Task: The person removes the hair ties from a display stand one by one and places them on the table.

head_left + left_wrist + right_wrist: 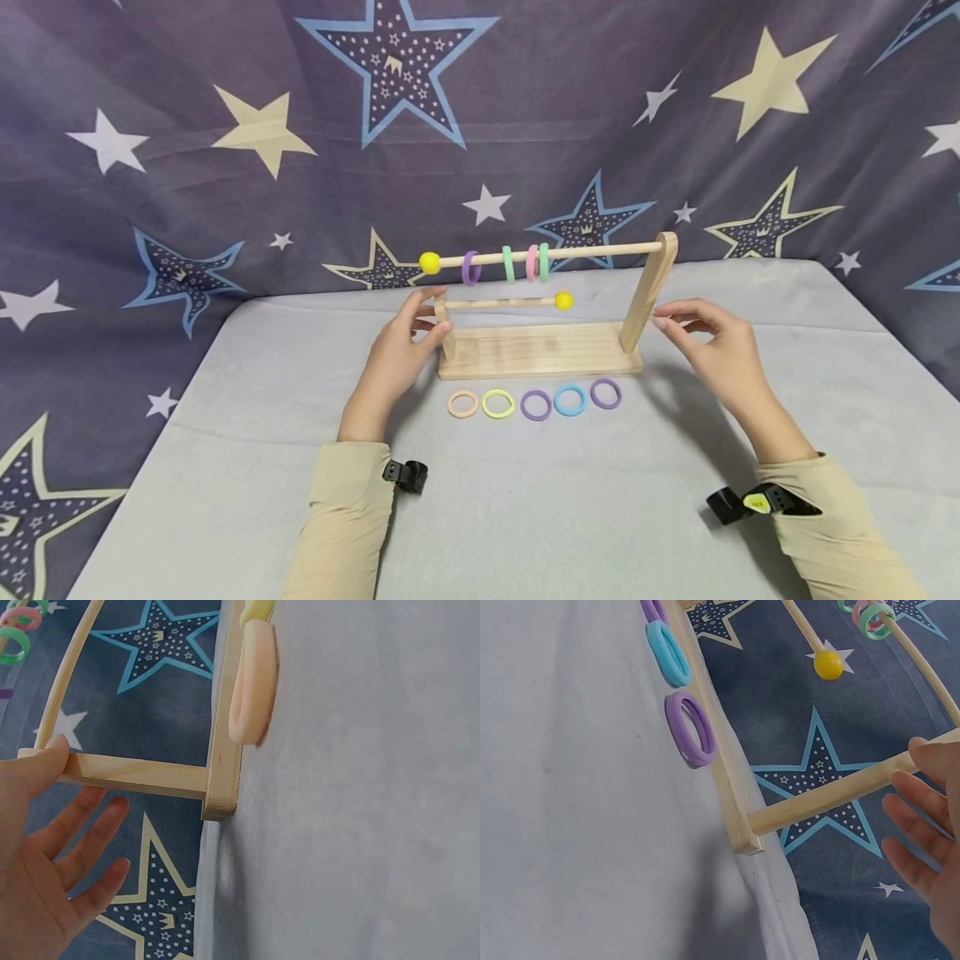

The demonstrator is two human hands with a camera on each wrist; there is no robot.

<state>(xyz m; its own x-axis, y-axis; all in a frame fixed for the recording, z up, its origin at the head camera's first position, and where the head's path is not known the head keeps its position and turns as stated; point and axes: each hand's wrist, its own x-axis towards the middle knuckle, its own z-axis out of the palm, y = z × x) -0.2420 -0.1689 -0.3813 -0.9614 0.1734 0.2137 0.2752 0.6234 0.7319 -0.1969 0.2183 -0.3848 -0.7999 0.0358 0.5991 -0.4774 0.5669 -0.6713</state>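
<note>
A wooden ring stand point(540, 350) has a tall post point(649, 292) at right and a short post point(445, 325) at left, each carrying a yellow-tipped rod. Purple point(471, 268), pink point(532, 262) and two green rings point(508, 264) hang on the upper rod. My left hand point(401, 350) pinches the short post, thumb across its front, index finger behind. At the tall post's outer edge, my right hand point(716, 354) has its thumb and index fingertips at the wood, its fingers loosely extended; how firmly they touch is unclear.
Several loose rings lie in a row before the base: orange point(462, 404), yellow point(498, 404), purple point(536, 406), blue point(570, 400) and another purple ring point(606, 393). A grey cloth point(525, 517) covers the table. Behind hangs a star-patterned curtain point(562, 100).
</note>
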